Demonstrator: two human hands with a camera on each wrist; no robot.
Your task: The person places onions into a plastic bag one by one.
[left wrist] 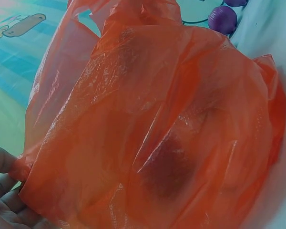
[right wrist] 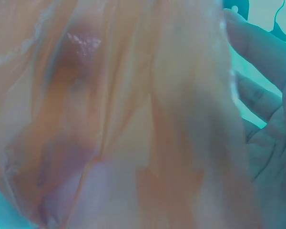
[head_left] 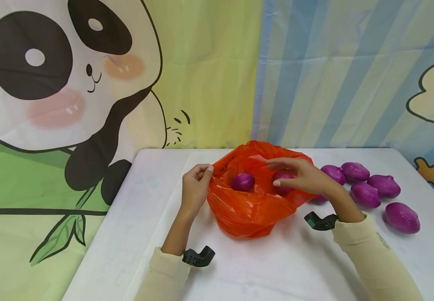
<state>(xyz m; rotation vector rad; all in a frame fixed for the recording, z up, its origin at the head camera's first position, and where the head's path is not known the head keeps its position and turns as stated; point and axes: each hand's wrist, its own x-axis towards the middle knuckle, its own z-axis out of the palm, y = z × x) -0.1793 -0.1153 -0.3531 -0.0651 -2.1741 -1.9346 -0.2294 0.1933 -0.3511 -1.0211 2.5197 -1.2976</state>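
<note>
An orange-red plastic bag [head_left: 248, 213] stands on the table with its mouth spread wide. My left hand [head_left: 196, 188] pinches its left rim between thumb and fingers; the left wrist view shows the same hand [left wrist: 9, 200] gripping a corner. Inside the mouth, a purple onion [head_left: 242, 182] shows at the left. Another onion [head_left: 283, 188] sits at the right, partly covered by my right hand [head_left: 303, 177]. That hand is over the bag's right side, fingers extended and thumb apart. Through the thin plastic, a dark round shape [left wrist: 169, 167] shows in the left wrist view.
On the white table [head_left: 262, 267], several more purple onions lie right of the bag, one [head_left: 402, 218] nearest the front right. Another onion [head_left: 320, 199] is half hidden behind my right wrist. A printed curtain [head_left: 209, 75] hangs along the table's back edge.
</note>
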